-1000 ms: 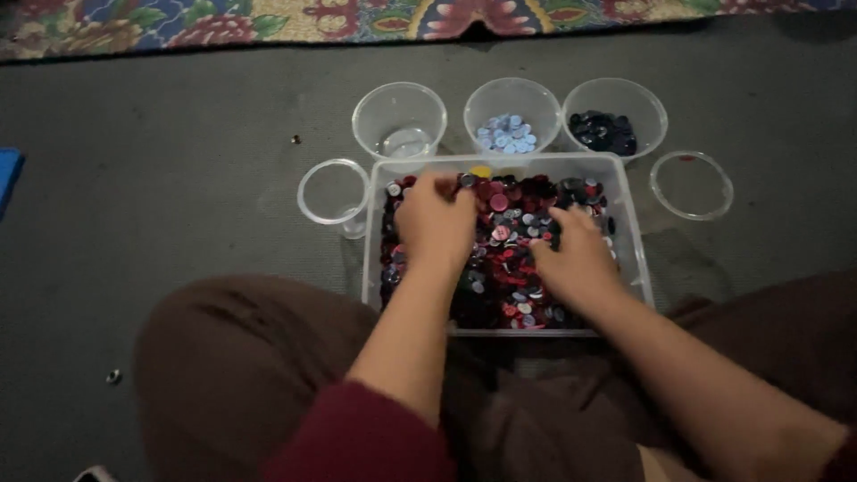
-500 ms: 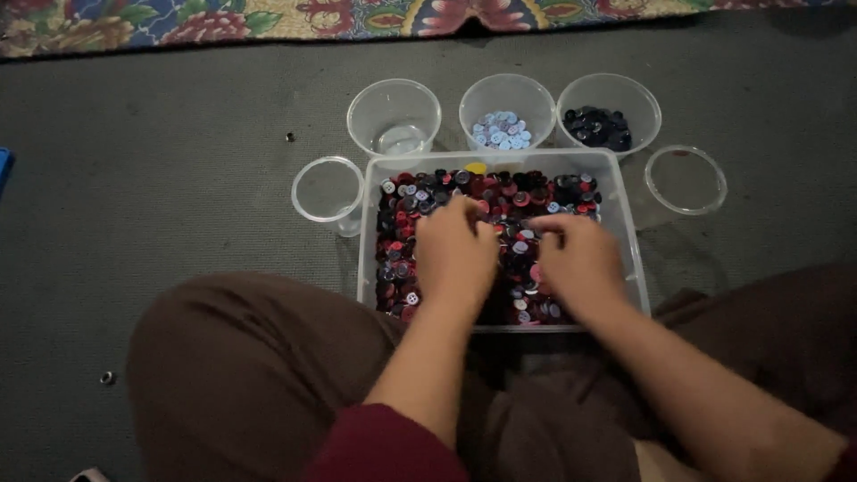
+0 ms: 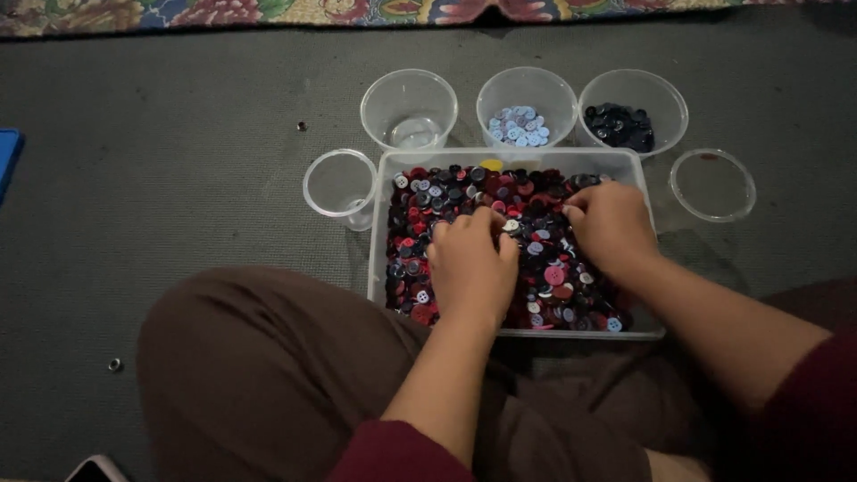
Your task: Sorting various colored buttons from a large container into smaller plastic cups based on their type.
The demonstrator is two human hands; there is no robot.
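A clear rectangular bin (image 3: 382, 223) sits on the floor in front of me, filled with mixed red, dark and pale blue buttons (image 3: 446, 192). My left hand (image 3: 470, 268) rests palm down in the bin's near left part, fingers curled into the buttons. My right hand (image 3: 611, 225) lies on the buttons at the right, fingertips pointing left. Whether either hand pinches a button is hidden. Behind the bin stand three clear cups: a nearly empty one (image 3: 408, 109), one with pale blue buttons (image 3: 527, 105), and one with dark buttons (image 3: 632, 109).
A small clear cup (image 3: 339, 186) stands left of the bin and a shallow clear lid (image 3: 711, 185) lies to its right. My brown-trousered knee (image 3: 259, 375) is near the bin. A patterned rug edge (image 3: 268, 12) runs along the top; a blue object (image 3: 7, 156) is at far left.
My left hand has drawn back from the bin's far left toward the near middle. My right hand has shifted slightly forward and right. The view has dipped a little.
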